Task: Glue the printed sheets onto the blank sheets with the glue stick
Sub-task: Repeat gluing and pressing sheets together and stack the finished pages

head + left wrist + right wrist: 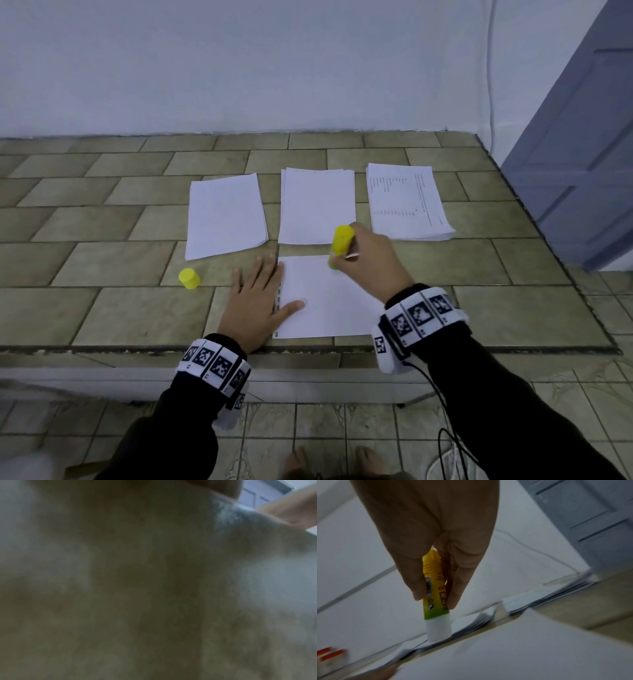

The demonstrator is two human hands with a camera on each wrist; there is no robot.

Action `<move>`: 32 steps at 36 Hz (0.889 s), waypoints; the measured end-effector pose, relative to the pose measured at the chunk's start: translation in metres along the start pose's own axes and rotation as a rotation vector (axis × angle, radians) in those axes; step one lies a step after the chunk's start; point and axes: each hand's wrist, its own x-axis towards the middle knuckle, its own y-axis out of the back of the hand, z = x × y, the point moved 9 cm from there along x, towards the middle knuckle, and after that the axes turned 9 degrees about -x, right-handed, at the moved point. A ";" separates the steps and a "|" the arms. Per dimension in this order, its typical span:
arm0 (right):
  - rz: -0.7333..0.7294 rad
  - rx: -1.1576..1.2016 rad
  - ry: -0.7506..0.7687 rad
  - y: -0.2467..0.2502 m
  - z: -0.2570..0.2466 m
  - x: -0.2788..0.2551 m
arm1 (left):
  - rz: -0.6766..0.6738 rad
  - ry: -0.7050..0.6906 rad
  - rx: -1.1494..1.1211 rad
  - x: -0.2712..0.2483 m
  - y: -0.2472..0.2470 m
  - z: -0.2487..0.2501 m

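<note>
Olive-tiled ledge point(102, 301) is backed by a white wall point(239, 68); a grey door point(582, 154) is seen at upper right. At lower centre, the sheet point(325, 308) is pressed flat by the left hand point(255, 301), fingers spread, while the glue stick point(339, 245) is pinched by the right hand point(371, 262) over its far edge.

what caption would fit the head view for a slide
Right hand runs the uncapped glue stick over a sheet steadied by the left hand, yellow cap set aside.

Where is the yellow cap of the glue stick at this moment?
In the head view the yellow cap stands on the tiled table, left of the left hand and just below the leftmost pile of paper.
</note>
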 end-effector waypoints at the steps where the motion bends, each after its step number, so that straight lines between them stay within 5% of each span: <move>1: -0.046 -0.005 0.030 -0.012 -0.009 -0.001 | 0.000 0.001 -0.003 0.000 0.000 0.000; 14: -0.208 -0.088 0.254 -0.066 -0.063 -0.006 | 0.027 -0.050 -0.036 -0.001 0.006 0.009; 32: -0.111 0.052 0.096 0.030 0.044 -0.024 | -0.002 0.000 0.011 -0.003 0.001 0.003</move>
